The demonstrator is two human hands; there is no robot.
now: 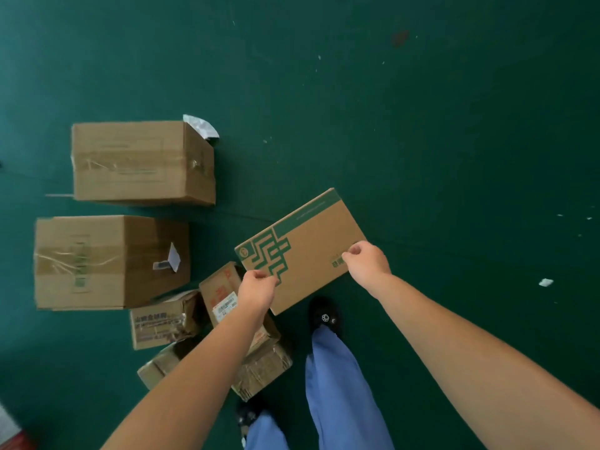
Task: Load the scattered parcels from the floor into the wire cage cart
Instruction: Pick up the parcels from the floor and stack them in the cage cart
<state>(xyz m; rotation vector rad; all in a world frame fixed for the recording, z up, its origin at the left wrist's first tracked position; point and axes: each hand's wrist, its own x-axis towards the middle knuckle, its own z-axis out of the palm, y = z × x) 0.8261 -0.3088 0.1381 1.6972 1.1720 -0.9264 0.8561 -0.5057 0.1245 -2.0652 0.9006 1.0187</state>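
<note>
A flat brown parcel with green printing (pixel 308 245) is held above the green floor, tilted. My left hand (pixel 258 289) grips its near left edge and my right hand (pixel 368 259) grips its near right corner. Two large taped cardboard boxes lie on the floor to the left, one farther (pixel 139 162) and one nearer (pixel 104 261). A heap of smaller crumpled parcels (pixel 168 319) sits under my left forearm, partly hidden by it. The wire cage cart is out of view.
My legs in blue trousers and black shoes (pixel 324 316) stand just below the held parcel. Small white paper scraps (pixel 545 282) dot the green floor (pixel 422 141) to the right. A red and grey object (pixel 13 433) shows at the bottom left corner.
</note>
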